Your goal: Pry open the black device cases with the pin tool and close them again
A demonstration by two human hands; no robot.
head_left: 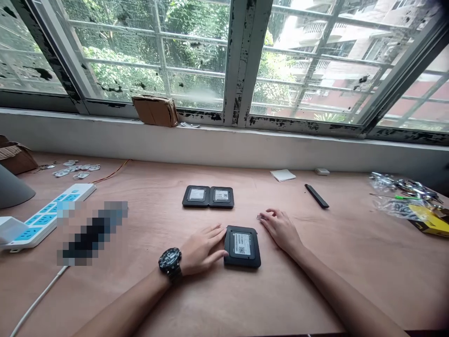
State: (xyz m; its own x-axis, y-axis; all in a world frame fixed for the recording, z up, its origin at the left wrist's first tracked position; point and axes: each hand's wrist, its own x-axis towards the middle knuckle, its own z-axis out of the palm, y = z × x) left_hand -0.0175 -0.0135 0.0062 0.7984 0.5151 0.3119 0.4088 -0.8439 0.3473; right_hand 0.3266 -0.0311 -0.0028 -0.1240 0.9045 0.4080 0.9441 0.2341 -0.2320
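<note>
A black rectangular case (242, 246) with a white barcode label on its face lies flat on the plywood counter (354, 276), just ahead of the person, a little right of centre. At its 9 o'clock, the left hand (203, 249) rests palm-down with its grip apart, the fingertips (221, 238) at the case's edge, holding nothing. A dark wristwatch (170, 262) sits on that wrist. At the case's 2 o'clock, the right hand (281, 229) lies on the counter just beside the case, its grip loosely curled and apart. A tiny silver part (260, 217) lies just off its fingertips.

At 12 o'clock, two similar labelled cases (208, 197) sit side by side, touching. Farther out at 2 o'clock lie a black bar (316, 195) and a white paper pad (282, 175). At 3 o'clock, a clear bag of metal parts (396, 201) sits by a yellow box (430, 221). At 9 o'clock lies a white-and-blue power strip (49, 217). A cardboard package (155, 111) stands on the window sill (245, 128).
</note>
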